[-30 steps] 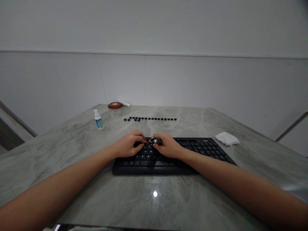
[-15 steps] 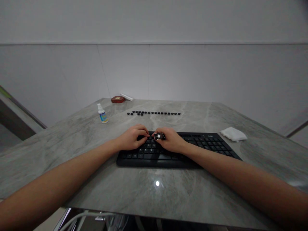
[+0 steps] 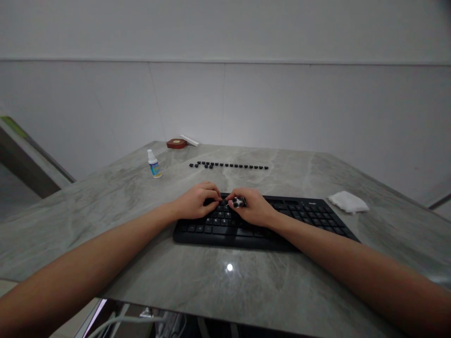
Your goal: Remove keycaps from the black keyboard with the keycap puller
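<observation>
Grasping right hand (image 3: 254,206): is curling its fingers around a shiny metallic tool (image 3: 239,202), over the keyboard's ten o'clock part.
Left hand (image 3: 198,202): is resting at nine o'clock from the tool, thumb and forefinger bending toward its tip; whether they are pinching anything, I cannot tell.
Keyboard (image 3: 225,230): is lying on the marbled table (image 3: 158,277), beneath both hands.
Loose keycaps (image 3: 231,165): are sitting in two rows, eleven o'clock from the keyboard.
Spray bottle (image 3: 154,166): is standing at ten o'clock.
White wad (image 3: 348,202): is lying between two and three o'clock.

Black keyboard (image 3: 225,231); black keycaps (image 3: 231,165); grey marbled table (image 3: 169,277).
</observation>
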`<state>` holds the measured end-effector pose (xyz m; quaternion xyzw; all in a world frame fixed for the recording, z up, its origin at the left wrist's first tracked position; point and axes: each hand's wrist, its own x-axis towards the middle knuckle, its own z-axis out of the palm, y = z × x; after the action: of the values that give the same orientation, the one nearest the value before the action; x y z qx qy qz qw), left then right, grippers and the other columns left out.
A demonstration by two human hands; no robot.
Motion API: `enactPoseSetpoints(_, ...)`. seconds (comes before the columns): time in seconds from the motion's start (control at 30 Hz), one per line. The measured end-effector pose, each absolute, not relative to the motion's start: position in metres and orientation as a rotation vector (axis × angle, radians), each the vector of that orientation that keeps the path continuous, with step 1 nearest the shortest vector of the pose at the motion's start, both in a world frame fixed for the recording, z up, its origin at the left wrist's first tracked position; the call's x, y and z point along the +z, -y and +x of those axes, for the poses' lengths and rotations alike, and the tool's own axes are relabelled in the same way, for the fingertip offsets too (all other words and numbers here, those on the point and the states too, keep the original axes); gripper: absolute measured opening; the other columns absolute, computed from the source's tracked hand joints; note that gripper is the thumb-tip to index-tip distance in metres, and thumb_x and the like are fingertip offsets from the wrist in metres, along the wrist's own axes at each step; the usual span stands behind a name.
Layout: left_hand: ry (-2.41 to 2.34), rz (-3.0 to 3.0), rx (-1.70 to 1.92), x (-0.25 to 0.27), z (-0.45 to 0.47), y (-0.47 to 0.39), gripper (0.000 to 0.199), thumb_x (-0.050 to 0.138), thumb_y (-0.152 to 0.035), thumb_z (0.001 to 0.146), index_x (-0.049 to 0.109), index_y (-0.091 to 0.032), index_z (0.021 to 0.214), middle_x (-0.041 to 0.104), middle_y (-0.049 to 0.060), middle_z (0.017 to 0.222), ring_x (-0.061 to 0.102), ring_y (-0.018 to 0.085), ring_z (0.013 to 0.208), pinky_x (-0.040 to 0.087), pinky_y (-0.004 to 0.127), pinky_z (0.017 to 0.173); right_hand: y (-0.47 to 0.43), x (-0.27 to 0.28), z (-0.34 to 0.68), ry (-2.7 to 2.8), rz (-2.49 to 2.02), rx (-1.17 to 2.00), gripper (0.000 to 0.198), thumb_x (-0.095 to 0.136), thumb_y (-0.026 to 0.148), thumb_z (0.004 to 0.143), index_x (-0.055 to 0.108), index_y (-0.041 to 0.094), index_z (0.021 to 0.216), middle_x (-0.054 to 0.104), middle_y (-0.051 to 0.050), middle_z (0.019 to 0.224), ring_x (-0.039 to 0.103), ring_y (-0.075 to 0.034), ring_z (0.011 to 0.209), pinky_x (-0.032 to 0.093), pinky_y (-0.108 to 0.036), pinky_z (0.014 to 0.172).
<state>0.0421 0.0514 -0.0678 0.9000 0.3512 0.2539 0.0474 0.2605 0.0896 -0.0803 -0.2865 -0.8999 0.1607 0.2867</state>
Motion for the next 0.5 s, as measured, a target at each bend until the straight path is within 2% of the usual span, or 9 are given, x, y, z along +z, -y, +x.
enactPoseSetpoints(0.27,-1.111,2.722,0.764,-0.0667,0.0431,-0.0505,0.015,0.051,-0.017,0.087,0.066,-0.015,0.089,0.064,0.007,0.096,0.058,0.019,0.092,0.048,0.034,0.087,-0.0898,-0.0767,0.2586,2.404,-0.831,0.461,0.015,0.057,0.011,0.077,0.067,0.016,0.086,0.067,-0.004,0.079,0.059,-0.016,0.075,0.040,-0.027,0.069)
enactPoseSetpoints(0.4,-1.189,2.683,0.739,-0.0677,0.0456,-0.0498,0.014,0.052,-0.014,0.083,0.064,-0.015,0.090,0.064,0.007,0.094,0.057,0.019,0.092,0.047,0.033,0.086,-0.0897,-0.0747,0.2574,2.439,-0.839,0.430,0.005,0.059,0.012,0.076,0.064,0.015,0.075,0.062,-0.003,0.070,0.053,-0.014,0.066,0.035,-0.025,0.062)
enactPoseSetpoints(0.5,-1.235,2.688,0.710,-0.0656,0.0494,-0.0504,0.014,0.051,-0.015,0.082,0.064,-0.015,0.089,0.063,0.007,0.092,0.057,0.019,0.091,0.047,0.032,0.085,-0.0897,-0.0748,0.2571,2.460,-0.819,0.423,0.007,0.059,0.013,0.077,0.061,0.015,0.071,0.060,-0.001,0.065,0.049,-0.012,0.061,0.032,-0.024,0.059)
